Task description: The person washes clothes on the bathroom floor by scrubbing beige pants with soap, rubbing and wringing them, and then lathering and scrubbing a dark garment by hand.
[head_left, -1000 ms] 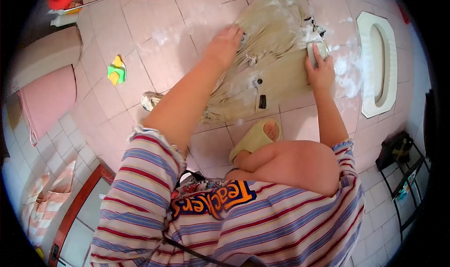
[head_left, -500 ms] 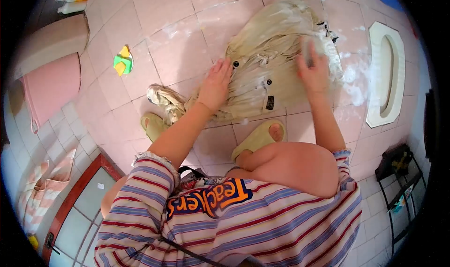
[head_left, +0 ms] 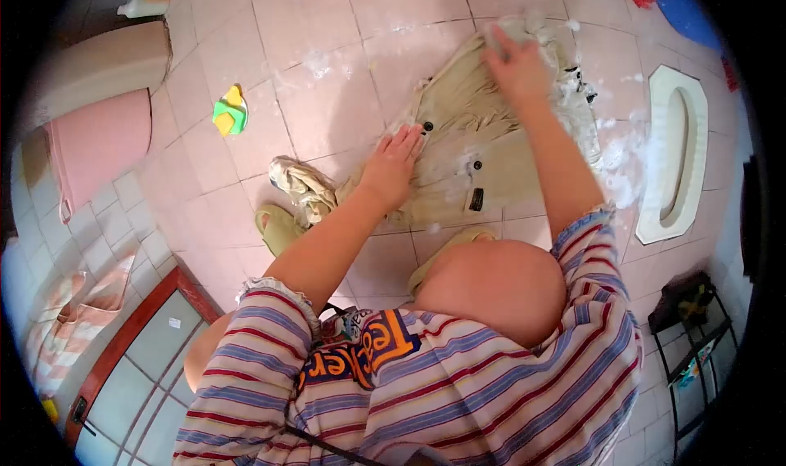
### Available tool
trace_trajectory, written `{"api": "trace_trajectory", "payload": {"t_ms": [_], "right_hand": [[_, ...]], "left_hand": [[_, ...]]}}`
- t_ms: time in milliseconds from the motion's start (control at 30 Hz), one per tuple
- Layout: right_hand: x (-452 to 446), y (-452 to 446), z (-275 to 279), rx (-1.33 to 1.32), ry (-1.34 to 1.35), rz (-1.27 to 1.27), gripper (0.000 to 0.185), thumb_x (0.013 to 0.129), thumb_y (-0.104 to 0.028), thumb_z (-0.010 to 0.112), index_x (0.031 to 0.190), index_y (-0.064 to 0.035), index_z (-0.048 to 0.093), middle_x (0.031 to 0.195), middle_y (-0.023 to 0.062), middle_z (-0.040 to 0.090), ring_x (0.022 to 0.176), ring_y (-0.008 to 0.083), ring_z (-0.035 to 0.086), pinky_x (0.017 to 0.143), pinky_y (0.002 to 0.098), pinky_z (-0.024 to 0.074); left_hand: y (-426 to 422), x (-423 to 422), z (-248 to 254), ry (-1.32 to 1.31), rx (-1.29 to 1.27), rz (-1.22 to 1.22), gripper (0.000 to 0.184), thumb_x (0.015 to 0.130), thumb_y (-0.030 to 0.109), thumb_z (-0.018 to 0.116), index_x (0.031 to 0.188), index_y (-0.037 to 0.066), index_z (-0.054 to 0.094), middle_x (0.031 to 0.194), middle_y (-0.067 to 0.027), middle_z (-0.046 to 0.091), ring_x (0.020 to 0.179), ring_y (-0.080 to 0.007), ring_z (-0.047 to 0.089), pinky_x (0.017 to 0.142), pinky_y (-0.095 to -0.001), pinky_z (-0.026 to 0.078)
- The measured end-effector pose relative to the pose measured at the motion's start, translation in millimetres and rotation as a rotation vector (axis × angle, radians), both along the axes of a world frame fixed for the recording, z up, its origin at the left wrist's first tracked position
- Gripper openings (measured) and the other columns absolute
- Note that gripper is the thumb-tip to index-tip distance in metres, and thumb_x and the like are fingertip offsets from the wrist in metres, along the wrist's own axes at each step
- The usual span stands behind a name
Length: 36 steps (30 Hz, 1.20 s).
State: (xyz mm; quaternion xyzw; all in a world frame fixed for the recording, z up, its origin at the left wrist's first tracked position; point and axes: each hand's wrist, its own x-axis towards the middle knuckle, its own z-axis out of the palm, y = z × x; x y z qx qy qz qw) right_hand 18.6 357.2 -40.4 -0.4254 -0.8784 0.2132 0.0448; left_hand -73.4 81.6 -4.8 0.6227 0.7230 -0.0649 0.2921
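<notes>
The wet beige garment (head_left: 512, 175) lies spread on the tiled floor (head_left: 311, 114), upper centre of the frame. The right hand (head_left: 524, 80) has just moved from its right side to its top end, so that end is now being worked; blur hides whether its grip pinches anything. The left hand (head_left: 390, 171) rests palm-down, fingers extended, near a dark button (head_left: 427, 126).

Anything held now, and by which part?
The left hand rests flat on the beige garment, gripping nothing visible; the right hand is blurred, so its hold cannot be told.
</notes>
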Motion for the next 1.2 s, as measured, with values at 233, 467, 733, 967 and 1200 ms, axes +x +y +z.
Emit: {"api": "trace_trajectory", "payload": {"t_ms": [233, 467, 733, 967, 1200], "right_hand": [[-7.3, -74.2, -20.1, 0.259, 0.174, 0.547, 0.048, 0.076, -0.046, 0.063, 0.122, -0.0341, 0.058, 0.094, 0.0144, 0.058, 0.086, 0.0328, 0.059, 0.073, 0.0470, 0.0481], [3.6, 8.4, -11.8, 0.102, 0.049, -0.064, 0.048, 0.074, -0.048, 0.064, 0.120, -0.0333, 0.060, 0.096, 0.0118, 0.055, 0.081, 0.0294, 0.060, 0.069, 0.0422, 0.0503], [-1.2, -44.9, -4.1, 0.172, -0.056, 0.382, 0.048, 0.076, -0.045, 0.063, 0.122, -0.0326, 0.059, 0.110, 0.0165, 0.055, 0.093, 0.0317, 0.059, 0.076, 0.0425, 0.0495], [11.5, 3.6, -6.5, 0.103, -0.017, -0.078, 0.053, 0.076, -0.048, 0.064, 0.127, -0.0355, 0.055, 0.103, 0.0157, 0.055, 0.087, 0.0319, 0.059, 0.071, 0.0419, 0.0499], [36.9, -77.7, -24.4, 0.114, 0.208, 0.463, 0.054, 0.075, -0.045, 0.065, 0.127, -0.0328, 0.055, 0.098, 0.0162, 0.058, 0.095, 0.0335, 0.056, 0.077, 0.0447, 0.0473]], "left_hand": [[-1.1, -1.1, 2.1, 0.010, -0.075, -0.025, 0.086, 0.071, 0.024, 0.068, 0.144, 0.003, 0.027, 0.153, -0.0091, 0.018, 0.140, -0.0249, 0.020, 0.112, -0.0415, 0.021], [2.5, -2.4, 8.9, 0.019, -0.078, -0.055, 0.093, 0.067, 0.026, 0.073, 0.144, 0.004, 0.026, 0.153, -0.0074, 0.017, 0.140, -0.0247, 0.019, 0.113, -0.0427, 0.021], [-5.1, 1.4, 9.7, -0.009, -0.057, -0.011, 0.096, 0.063, 0.022, 0.075, 0.144, 0.005, 0.025, 0.153, -0.0075, 0.016, 0.141, -0.0248, 0.017, 0.112, -0.0453, 0.021], [-14.2, 8.7, 25.2, 0.007, -0.156, -0.002, 0.103, 0.060, 0.034, 0.080, 0.144, 0.005, 0.026, 0.154, -0.0067, 0.014, 0.141, -0.0232, 0.016, 0.111, -0.0495, 0.021], [-59.0, 6.1, 23.0, 0.019, -0.139, 0.125, 0.108, 0.058, 0.037, 0.082, 0.144, 0.005, 0.024, 0.153, -0.0084, 0.016, 0.141, -0.0259, 0.016, 0.107, -0.0564, 0.023]]}}
